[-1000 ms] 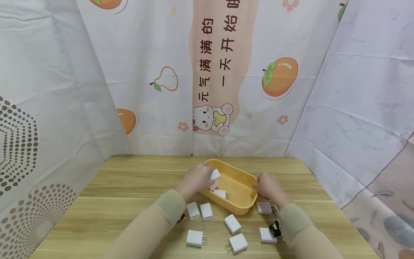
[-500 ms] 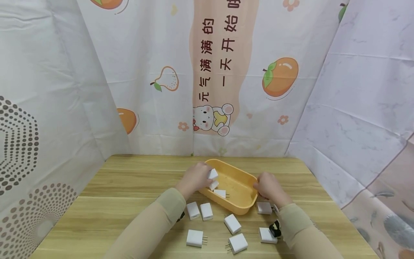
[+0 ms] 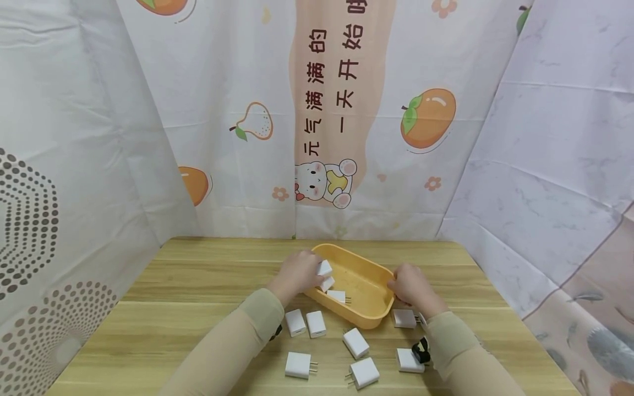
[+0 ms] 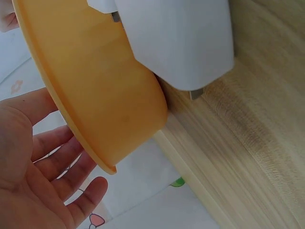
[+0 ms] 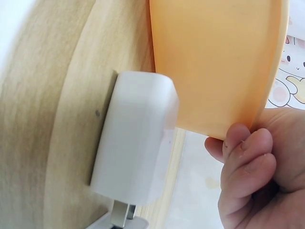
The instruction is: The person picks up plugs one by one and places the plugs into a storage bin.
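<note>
A yellow-orange oblong tray (image 3: 355,312) stands on the table, tilted diagonally in the head view. At its left end my left hand (image 3: 296,273) reaches over the rim, holding a white plug-in charger (image 3: 324,268) between thumb and fingers. The rim hides those fingertips in the left wrist view. Just below the thumb sits another white charger (image 3: 327,284), and a third charger (image 3: 337,296) lies inside along the near wall, prongs pointing right. My right hand (image 3: 412,285) grips the tray's right end, its fingers curled at the edge in the right wrist view.
Several white chargers lie in front of the tray: a pair side by side (image 3: 306,323), one left (image 3: 298,365), two in the middle (image 3: 360,357), and two near the right wrist (image 3: 405,318). A printed curtain (image 3: 238,181) hangs behind the wooden table (image 3: 198,286).
My left hand has shifted slightly left, and the charger at its fingers has moved left with it. The right hand and the tray stay put.
</note>
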Motion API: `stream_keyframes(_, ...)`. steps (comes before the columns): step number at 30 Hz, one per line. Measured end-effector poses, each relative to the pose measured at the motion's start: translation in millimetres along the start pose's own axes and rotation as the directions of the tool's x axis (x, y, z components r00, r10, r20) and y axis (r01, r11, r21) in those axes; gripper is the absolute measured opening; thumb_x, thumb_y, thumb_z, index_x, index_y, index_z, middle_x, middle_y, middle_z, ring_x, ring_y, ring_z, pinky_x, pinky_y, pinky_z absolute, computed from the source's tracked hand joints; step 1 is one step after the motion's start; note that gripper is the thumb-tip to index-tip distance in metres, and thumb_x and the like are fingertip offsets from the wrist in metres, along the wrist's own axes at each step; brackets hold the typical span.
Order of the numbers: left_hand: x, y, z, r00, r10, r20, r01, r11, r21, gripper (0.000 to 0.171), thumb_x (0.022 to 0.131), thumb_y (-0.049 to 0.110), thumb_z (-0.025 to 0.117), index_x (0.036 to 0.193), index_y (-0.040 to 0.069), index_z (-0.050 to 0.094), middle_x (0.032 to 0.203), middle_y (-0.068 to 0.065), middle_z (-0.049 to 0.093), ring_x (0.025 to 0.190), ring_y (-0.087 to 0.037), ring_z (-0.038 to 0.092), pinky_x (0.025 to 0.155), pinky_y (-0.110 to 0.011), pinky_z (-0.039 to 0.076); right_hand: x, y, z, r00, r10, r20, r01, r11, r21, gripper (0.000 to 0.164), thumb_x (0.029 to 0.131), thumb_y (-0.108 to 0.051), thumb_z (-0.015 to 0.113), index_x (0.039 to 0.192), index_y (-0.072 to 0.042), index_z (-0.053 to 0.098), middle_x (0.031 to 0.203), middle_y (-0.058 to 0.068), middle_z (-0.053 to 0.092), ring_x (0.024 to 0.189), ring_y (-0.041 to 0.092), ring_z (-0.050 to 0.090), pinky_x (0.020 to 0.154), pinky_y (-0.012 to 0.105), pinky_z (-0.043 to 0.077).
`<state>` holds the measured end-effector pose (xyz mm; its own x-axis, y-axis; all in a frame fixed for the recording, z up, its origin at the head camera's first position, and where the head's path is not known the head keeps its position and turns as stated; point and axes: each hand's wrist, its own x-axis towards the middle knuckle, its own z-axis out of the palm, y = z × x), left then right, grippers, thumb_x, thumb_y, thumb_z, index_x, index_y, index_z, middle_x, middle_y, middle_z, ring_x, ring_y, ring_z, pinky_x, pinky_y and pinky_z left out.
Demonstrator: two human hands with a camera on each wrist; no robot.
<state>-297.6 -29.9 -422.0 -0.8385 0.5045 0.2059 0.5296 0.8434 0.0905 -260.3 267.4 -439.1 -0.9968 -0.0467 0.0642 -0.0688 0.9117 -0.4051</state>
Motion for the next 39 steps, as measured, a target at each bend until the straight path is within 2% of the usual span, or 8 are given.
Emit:
stream_keyframes(3,-0.3,-1.0,0.8,1.000,-0.009,0.006,0.009,1.000,-0.006,0.023,0.087,0.035,0.080,0.093,0.015,0.072,0.085,0.003,0.063,0.081,-0.017,0.060,0.068,-0.035,0.050,-0.4,-0.1,0.1,1.000,0.002,0.004,-0.002,1.000,0.003,0.033,0.089,-0.009,0.061,0.058,-0.012,0.050,0.045,-0.002,0.049,0.038,0.011,0.045,0.038,0.022,0.035)
stream_keyframes(7,-0.8,-1.4,1.2,1.000,-0.020,0.012,0.021,0.999,-0.027,0.033,0.090,0.032,0.076,0.114,0.010,0.075,0.106,-0.003,0.071,0.098,-0.022,0.067,0.079,-0.039,0.055,-0.6,-0.2,0.3,1.000,-0.003,-0.001,0.003,1.000,0.003,0.033,0.089,-0.009,0.061,0.058,-0.012,0.050,0.044,-0.003,0.048,0.037,0.011,0.045,0.038,0.022,0.035)
stream_keyframes(9,-0.8,-1.2,1.5,1.000,-0.018,0.013,0.018,0.999,-0.029,0.036,0.091,0.034,0.075,0.118,0.010,0.074,0.112,-0.005,0.072,0.104,-0.024,0.067,0.084,-0.040,0.056,-0.5,0.4,0.4,1.000,-0.010,-0.005,0.010,1.000,0.001,0.033,0.089,-0.009,0.060,0.058,-0.012,0.050,0.044,-0.003,0.048,0.037,0.011,0.045,0.038,0.022,0.035)
stream_keyframes(15,-2.0,1.2,1.2,1.000,-0.007,0.008,0.007,1.000,-0.025,0.036,0.093,0.033,0.075,0.119,0.010,0.074,0.115,-0.006,0.071,0.107,-0.025,0.067,0.087,-0.042,0.055,-1.3,0.4,0.5,1.000,-0.016,-0.017,0.016,1.000,-0.001,0.033,0.088,-0.010,0.061,0.057,-0.012,0.050,0.043,-0.003,0.047,0.036,0.010,0.045,0.038,0.022,0.034)
stream_keyframes(23,-4.9,1.8,0.6,1.000,0.022,-0.007,-0.022,1.000,0.006,0.029,0.093,0.031,0.073,0.112,0.010,0.076,0.103,-0.004,0.072,0.095,-0.022,0.067,0.077,-0.039,0.056,-1.1,0.7,1.1,1.000,-0.019,-0.016,0.019,1.000,0.004,0.032,0.088,-0.009,0.060,0.057,-0.012,0.050,0.042,-0.003,0.047,0.035,0.010,0.044,0.037,0.022,0.035)
stream_keyframes(28,-7.6,2.0,-1.8,0.999,0.038,-0.029,-0.038,0.999,0.008,0.029,0.092,0.031,0.074,0.111,0.009,0.076,0.102,-0.003,0.071,0.093,-0.021,0.067,0.077,-0.038,0.056,-1.5,0.2,1.0,1.000,-0.025,-0.019,0.025,1.000,0.004,0.032,0.087,-0.009,0.060,0.057,-0.012,0.049,0.042,-0.004,0.046,0.035,0.010,0.044,0.037,0.022,0.034)
stream_keyframes(39,-18.0,0.0,-5.7,0.993,0.085,-0.083,-0.086,0.996,-0.017,0.038,0.091,0.036,0.075,0.118,0.008,0.073,0.115,-0.006,0.068,0.102,-0.024,0.066,0.088,-0.039,0.055,-1.5,-1.0,0.8,1.000,-0.018,-0.016,0.018,1.000,-0.003,0.033,0.088,-0.010,0.061,0.057,-0.012,0.049,0.042,-0.003,0.047,0.035,0.010,0.044,0.037,0.022,0.034)
